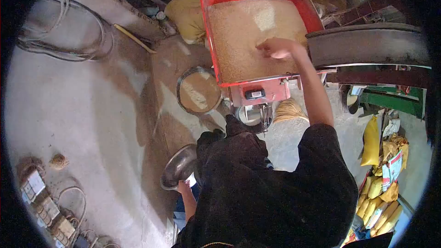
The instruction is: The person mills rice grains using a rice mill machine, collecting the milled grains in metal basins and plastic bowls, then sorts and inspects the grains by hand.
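Note:
My right hand [279, 48] reaches over a wide red hopper [219, 84] with fingers partly bent and apart, nothing visible held in them. Below the hand, pale brown grain [243, 32] fills the hopper; whether the fingertips touch it is hard to tell. Low at my left side, my left hand [184, 186] is closed on the rim of a shiny metal bowl [179, 165], which hangs tilted. Part of the bowl is hidden behind my dark clothing, and its inside shows no clear contents.
A round container of grain or meal [200, 91] stands on the floor left of the hopper. Near it are a yellow sack [186, 16] and a straw broom [290, 111]. A large wheel-like guard [367, 48] borders the hopper's right. Yellow bags [376, 206] pile up at right.

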`<control>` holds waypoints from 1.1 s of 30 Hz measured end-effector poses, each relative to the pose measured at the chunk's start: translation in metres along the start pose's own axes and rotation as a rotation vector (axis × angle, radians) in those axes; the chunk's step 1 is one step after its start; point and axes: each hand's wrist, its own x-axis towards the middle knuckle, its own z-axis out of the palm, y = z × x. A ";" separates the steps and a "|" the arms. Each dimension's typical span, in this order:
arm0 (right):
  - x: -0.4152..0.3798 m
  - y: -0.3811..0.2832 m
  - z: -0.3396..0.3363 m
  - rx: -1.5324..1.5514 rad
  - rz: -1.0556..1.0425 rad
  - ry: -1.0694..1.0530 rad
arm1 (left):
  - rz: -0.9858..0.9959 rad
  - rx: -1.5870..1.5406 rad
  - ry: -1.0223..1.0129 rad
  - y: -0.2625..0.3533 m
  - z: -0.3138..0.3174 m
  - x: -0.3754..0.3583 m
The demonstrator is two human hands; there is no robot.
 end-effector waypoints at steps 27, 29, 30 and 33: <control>-0.188 -0.174 0.321 0.317 0.200 0.725 | 0.646 0.938 -0.095 -0.168 -0.056 -0.051; -0.202 -0.170 0.375 0.273 0.271 0.471 | 0.802 1.091 -0.080 -0.168 -0.051 -0.069; -0.203 -0.159 0.402 0.302 0.300 0.324 | 0.804 1.071 -0.071 -0.172 -0.046 -0.070; -0.185 -0.072 0.534 0.833 0.338 0.034 | 0.714 1.087 -0.054 -0.172 -0.034 -0.082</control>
